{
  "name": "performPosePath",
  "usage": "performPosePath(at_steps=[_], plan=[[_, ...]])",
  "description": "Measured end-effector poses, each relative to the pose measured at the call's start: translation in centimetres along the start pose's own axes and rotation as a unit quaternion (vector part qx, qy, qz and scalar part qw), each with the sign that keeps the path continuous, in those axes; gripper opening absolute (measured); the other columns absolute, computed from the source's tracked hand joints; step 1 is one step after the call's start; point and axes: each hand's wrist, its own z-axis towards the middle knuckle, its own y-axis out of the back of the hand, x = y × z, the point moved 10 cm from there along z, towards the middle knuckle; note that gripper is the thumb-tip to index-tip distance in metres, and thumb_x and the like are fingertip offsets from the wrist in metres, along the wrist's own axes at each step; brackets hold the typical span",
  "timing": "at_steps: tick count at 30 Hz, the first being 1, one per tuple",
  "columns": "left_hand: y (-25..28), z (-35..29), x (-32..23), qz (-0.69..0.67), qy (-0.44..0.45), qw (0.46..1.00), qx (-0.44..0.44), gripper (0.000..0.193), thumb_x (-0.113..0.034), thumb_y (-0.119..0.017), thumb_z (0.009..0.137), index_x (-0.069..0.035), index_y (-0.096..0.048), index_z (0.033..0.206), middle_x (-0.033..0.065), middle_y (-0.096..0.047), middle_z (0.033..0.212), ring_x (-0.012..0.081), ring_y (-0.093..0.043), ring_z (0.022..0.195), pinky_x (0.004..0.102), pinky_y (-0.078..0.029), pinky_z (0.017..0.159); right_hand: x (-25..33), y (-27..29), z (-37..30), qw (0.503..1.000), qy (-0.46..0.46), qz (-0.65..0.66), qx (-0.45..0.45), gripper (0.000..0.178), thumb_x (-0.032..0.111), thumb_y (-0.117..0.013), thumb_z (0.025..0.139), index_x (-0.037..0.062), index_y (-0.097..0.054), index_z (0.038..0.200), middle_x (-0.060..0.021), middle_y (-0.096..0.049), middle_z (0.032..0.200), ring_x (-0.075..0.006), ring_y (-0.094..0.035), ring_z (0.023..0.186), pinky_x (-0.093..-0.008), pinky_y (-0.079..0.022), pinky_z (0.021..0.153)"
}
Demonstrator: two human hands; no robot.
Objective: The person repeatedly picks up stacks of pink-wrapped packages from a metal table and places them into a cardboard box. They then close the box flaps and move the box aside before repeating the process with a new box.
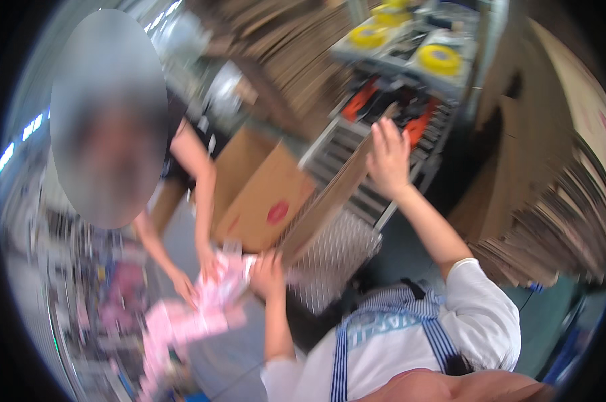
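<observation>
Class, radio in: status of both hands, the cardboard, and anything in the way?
Left hand, right hand at opposite ends of cardboard. Cardboard beside open carton. Possible obstruction: co-worker's hand near left hand.

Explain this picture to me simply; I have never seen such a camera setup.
This is one view, looking down from the left of two fisheye cameras worn on a person's head; that lens bends straight edges. No machine here: the wearer works bare-handed. The right hand lies, fingers extended, against the far end of a brown cardboard panel; the left hand is at its near end, too blurred to tell how firmly it holds. Left of the panel is an open cardboard box. A co-worker's hands touch pink items, which lie on a grey surface.
</observation>
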Motion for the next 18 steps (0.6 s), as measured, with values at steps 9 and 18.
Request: performPosePath(at_steps=[9, 18], plan=[[-4.5, 3.7, 2.9, -0.044, 0.054, 0.989, 0.128, 0.023, -0.025, -0.055, 0.089, -0.01, -0.063, 0.104, 0.0077, -0.065, 0.099, 0.0301, -0.06, 0.091, 0.0428, -0.046, 0.084, 10.1, -9.7, -9.2, 0.939, 0.178, 0.063, 0.286, 0.085, 0.021, -0.074, 0.07, 0.0107, -0.031, 0.143, -0.0054, -0.026, 0.151, -0.0329, -0.021, 0.139, -0.06, -0.021, 0.107], [-6.9, 6.5, 9.6, 0.032, 0.098, 0.961, 0.259, 0.018, -0.023, -0.046, 0.091, -0.005, -0.049, 0.092, 0.0201, -0.065, 0.081, 0.0391, -0.063, 0.079, 0.0521, -0.048, 0.066, 12.4, -6.0, -5.9, 0.901, 0.284, 0.142, 0.296, 0.019, 0.027, -0.07, 0.073, 0.0124, -0.059, 0.08, 0.0002, -0.053, 0.078, -0.0202, -0.053, 0.084, -0.0427, -0.031, 0.093]])
